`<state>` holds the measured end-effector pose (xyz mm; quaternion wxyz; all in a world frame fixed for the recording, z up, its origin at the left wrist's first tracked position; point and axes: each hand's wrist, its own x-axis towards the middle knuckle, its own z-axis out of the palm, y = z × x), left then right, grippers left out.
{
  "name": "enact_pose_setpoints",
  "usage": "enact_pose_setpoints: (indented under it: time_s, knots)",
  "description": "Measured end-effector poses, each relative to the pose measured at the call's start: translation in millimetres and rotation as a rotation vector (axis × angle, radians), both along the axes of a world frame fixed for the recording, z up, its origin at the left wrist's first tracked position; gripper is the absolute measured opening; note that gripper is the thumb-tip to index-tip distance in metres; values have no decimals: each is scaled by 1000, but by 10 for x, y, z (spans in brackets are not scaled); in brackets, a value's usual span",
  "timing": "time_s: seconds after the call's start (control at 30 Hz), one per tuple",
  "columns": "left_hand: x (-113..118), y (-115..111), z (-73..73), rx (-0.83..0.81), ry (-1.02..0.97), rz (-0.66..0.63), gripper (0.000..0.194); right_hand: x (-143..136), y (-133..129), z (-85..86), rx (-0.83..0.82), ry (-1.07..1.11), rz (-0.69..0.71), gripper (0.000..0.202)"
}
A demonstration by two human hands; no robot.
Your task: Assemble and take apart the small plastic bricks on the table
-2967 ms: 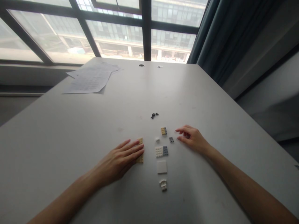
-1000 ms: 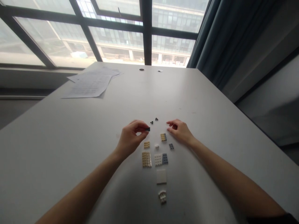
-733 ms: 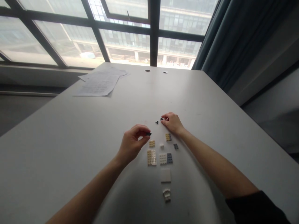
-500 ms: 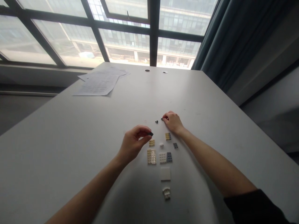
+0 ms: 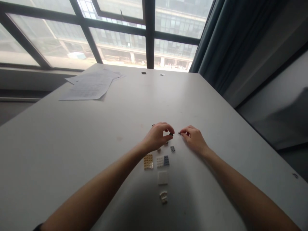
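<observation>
Between thumb and fingertips, my left hand (image 5: 158, 135) pinches a small dark building brick (image 5: 171, 134). Just to its right, my right hand (image 5: 193, 137) closes on a tiny dark brick (image 5: 179, 133); the two pieces are close but apart. Below the hands lie a grey studded plate (image 5: 172, 149), a tan plate (image 5: 148, 161), a white studded plate (image 5: 160, 161) beside a dark grey wedge plate (image 5: 166, 160), a smooth white tile (image 5: 163, 177) and a white curved piece (image 5: 163, 197). My left hand partly hides some pieces behind it.
Paper sheets (image 5: 89, 85) lie at the far left of the white table (image 5: 115, 122). Two round table fittings sit near the far edge, one of them a dark disc (image 5: 143, 73). Beyond stand a window and a blue curtain (image 5: 223, 41) at the right.
My right hand has lifted the tiny dark brick and come nearer, to the right. My left hand has moved right with its dark brick, covering pieces. The view has turned slightly right.
</observation>
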<state>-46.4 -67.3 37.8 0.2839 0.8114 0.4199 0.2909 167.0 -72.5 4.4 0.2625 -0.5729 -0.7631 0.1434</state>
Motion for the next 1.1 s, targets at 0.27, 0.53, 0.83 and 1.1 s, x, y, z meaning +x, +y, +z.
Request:
enact_pose_setpoints:
  time_s: [0.27, 0.53, 0.83, 1.1]
  knots:
    - [311, 370, -268, -23, 205, -160, 16, 287, -627, -16, -68, 87, 108, 14]
    - [-97, 447, -172, 59, 140, 46, 21, 286, -562, -66, -57, 73, 135, 14]
    - [-609, 506, -404, 51, 278, 296, 33, 171, -141, -28, -57, 90, -9, 12]
    - [-482, 489, -455, 113, 328, 256, 19, 280, -430, -41, -58, 63, 227, 15]
